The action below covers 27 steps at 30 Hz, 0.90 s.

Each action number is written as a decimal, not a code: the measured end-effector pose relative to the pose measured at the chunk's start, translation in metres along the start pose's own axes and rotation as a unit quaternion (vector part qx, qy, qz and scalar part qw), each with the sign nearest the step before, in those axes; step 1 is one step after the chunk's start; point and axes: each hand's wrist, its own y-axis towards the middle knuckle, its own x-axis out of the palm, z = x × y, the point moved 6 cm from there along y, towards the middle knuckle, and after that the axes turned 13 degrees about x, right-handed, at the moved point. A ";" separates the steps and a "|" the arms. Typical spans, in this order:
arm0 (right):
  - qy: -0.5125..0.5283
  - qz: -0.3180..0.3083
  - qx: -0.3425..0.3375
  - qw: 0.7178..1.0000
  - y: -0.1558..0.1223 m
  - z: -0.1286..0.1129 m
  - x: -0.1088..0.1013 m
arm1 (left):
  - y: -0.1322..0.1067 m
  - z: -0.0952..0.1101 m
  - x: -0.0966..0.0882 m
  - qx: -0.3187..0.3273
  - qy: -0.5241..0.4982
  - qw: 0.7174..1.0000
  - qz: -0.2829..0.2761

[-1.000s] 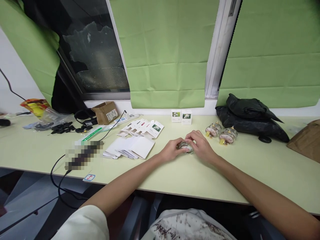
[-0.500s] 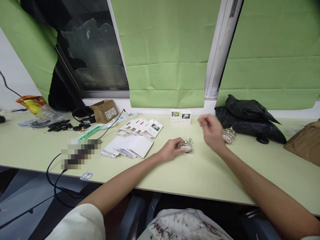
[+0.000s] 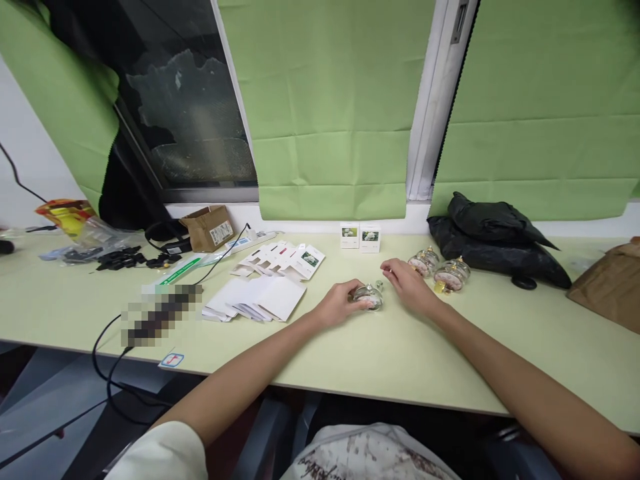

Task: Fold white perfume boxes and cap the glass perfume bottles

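My left hand (image 3: pixel 340 303) is closed around the left side of a small round clear-glass bottle (image 3: pixel 370 297) with a pale label, low over the table. A small glassy piece (image 3: pixel 379 285) shows at the bottle's upper right; whether it is attached I cannot tell. My right hand (image 3: pixel 403 280) hovers just to the right, apart from the bottle. Its fingers are bent and drawn together, and anything between the fingertips is too small to make out. Behind it stand similar gold-topped bottles (image 3: pixel 453 275), with a small gold piece (image 3: pixel 440 287) beside them.
Two small white boxes (image 3: pixel 370 238) with flower pictures stand near the wall. Flattened cartons (image 3: pixel 305 260) and folded white papers (image 3: pixel 280 293) lie to the left. Black plastic bags (image 3: pixel 495 247) and a brown cardboard box (image 3: pixel 610 287) are at the right; a cable (image 3: pixel 97 337) crosses the left edge.
My right hand has come down and left, closer to the bottle, uncovering more of the gold-topped bottles. The left hand keeps its hold in nearly the same place.
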 end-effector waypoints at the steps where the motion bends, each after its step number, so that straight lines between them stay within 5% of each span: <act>1: -0.012 -0.018 0.008 1.000 0.000 0.003 0.003 | -0.001 0.000 -0.001 -0.003 0.004 1.000 0.007; 5: -0.066 -0.073 0.032 0.995 0.000 0.009 0.007 | -0.002 -0.001 -0.004 -0.010 0.018 0.999 0.030; 12: -0.137 -0.062 0.038 0.988 -0.001 0.012 0.007 | -0.002 -0.009 -0.008 -0.025 0.012 0.997 0.070; 17: -0.095 -0.128 0.069 0.985 -0.009 0.014 0.015 | -0.001 -0.019 -0.015 -0.042 0.008 0.993 0.110; 27: -0.033 -0.150 0.047 0.987 -0.017 -0.010 0.009 | 0.000 -0.020 -0.035 -0.025 0.015 0.981 0.192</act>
